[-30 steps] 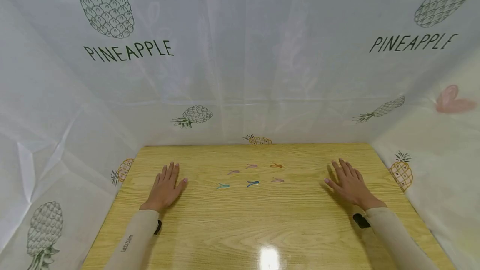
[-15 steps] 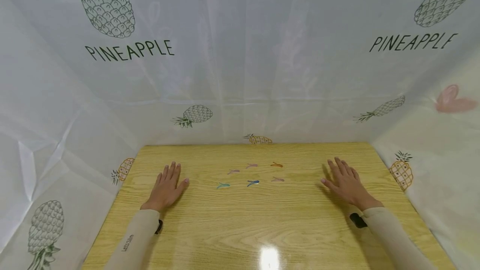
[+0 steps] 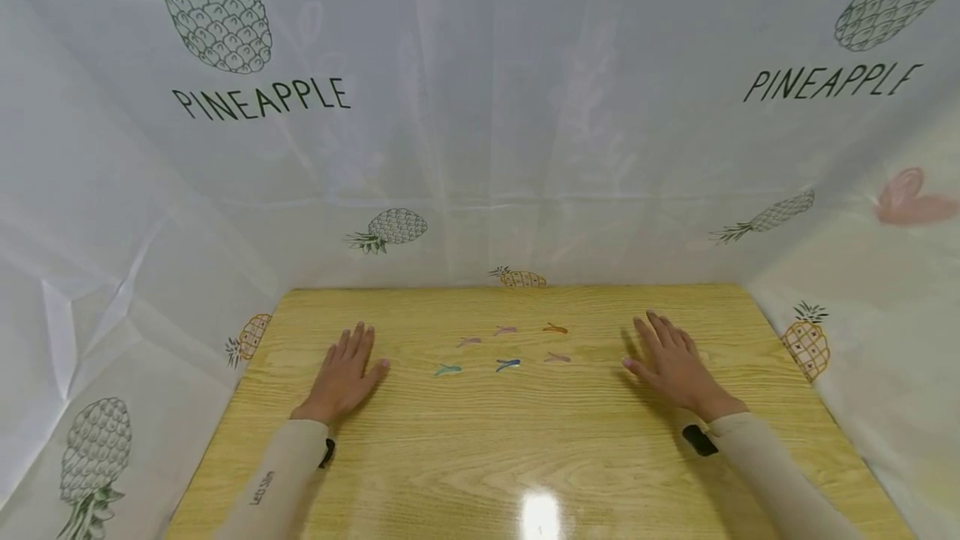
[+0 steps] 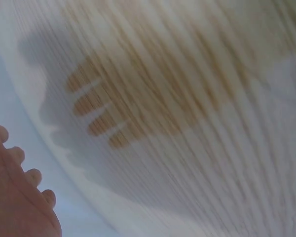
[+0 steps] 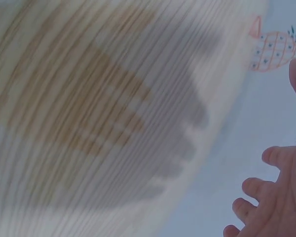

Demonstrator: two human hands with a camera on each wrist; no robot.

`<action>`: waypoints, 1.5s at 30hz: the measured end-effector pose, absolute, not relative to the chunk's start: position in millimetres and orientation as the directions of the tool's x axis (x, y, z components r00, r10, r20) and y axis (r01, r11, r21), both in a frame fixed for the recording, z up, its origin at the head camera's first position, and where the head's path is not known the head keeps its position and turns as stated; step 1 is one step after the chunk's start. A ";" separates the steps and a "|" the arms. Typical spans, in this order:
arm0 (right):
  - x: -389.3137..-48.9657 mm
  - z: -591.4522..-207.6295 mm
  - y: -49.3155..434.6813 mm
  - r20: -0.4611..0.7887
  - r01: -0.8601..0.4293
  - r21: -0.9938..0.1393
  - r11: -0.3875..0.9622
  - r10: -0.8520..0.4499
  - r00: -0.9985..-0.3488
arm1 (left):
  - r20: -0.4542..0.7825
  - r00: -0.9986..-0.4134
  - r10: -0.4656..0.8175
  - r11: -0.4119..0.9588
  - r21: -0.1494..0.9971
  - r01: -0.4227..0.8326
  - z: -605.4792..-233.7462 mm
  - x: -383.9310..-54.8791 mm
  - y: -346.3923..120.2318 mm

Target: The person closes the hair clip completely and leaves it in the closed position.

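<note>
Several small hair clips, each with two prongs spread, lie in two loose rows on the wooden table [image 3: 480, 440] in the head view. In the front row are a teal clip [image 3: 447, 370], a blue clip [image 3: 507, 364] and a dull pink clip [image 3: 557, 357]. Behind them lie a pink clip [image 3: 469, 342], another pink clip [image 3: 506, 330] and an orange-brown clip [image 3: 556, 328]. My left hand [image 3: 343, 377], holding nothing, is to their left with fingers extended. To their right my right hand [image 3: 675, 367] is spread and bare of objects. Both wrist views show hand shadows on the wood.
A white pineapple-print sheet [image 3: 480, 148] walls the table at the back and both sides. Dark bands show at the left wrist [image 3: 327, 452] and right wrist [image 3: 700, 440]. A bright light reflection lies on the table's near part.
Both hands have moved inward toward the clips, the right one farther and slightly toward the back. The clips have stayed in place on the table.
</note>
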State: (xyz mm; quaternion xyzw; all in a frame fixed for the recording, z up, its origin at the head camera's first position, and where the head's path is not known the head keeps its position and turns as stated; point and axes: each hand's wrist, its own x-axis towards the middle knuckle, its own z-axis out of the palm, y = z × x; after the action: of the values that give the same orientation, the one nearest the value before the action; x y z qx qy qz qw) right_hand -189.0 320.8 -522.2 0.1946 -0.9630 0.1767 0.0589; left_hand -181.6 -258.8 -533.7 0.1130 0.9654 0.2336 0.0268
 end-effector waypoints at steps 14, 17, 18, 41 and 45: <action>-182.5 -508.7 266.5 0.206 -0.479 -0.256 0.840 -0.437 -0.876 | 0.112 -0.948 0.299 0.851 0.418 0.318 -538.1 -181.1 -236.0; -181.0 -508.6 253.1 0.229 -0.510 -0.239 0.826 -0.463 -0.856 | 0.132 -0.939 0.316 0.850 0.401 0.342 -535.0 -179.1 -228.9; -180.5 -509.1 248.9 0.230 -0.516 -0.234 0.824 -0.469 -0.853 | 0.129 -0.939 0.320 0.848 0.402 0.345 -533.5 -178.1 -226.7; -181.6 -518.0 153.4 0.265 -0.621 -0.219 0.753 -0.566 -0.780 | 0.107 -0.920 0.377 0.834 0.392 0.387 -527.8 -172.3 -190.8; -182.3 -518.2 140.0 0.266 -0.631 -0.210 0.747 -0.577 -0.772 | 0.139 -0.917 0.373 0.838 0.375 0.397 -527.8 -170.8 -185.8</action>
State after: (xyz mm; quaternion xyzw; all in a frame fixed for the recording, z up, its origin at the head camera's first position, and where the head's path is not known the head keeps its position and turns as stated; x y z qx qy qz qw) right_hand -182.3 140.0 -518.2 0.3248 -0.9300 0.1453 0.0923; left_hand -170.8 -185.8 -527.8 0.2010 0.9581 0.2020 -0.0301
